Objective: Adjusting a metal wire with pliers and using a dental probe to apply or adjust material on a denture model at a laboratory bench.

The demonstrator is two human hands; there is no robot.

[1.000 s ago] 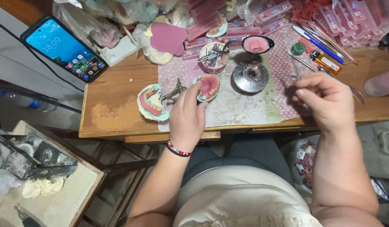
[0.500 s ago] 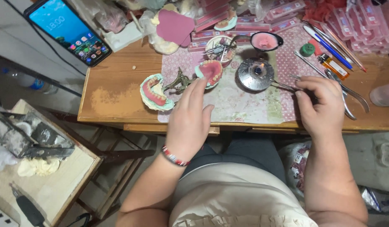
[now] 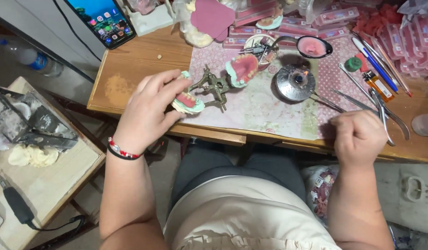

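The lower denture cast at centre-left, touched before, is now gripped by the left hand; the right hand stays clenched on a metal instrument.

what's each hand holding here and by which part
The left hand grips the lower denture model of the metal articulator by its edge. The right hand is fisted around a thin metal tool, near its handle.

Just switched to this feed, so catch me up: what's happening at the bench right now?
A person sits at a wooden bench. The left hand grips the lower denture model on a brass articulator, whose upper model is swung open. The right hand is closed around a thin metal tool that reaches towards the small lit burner.
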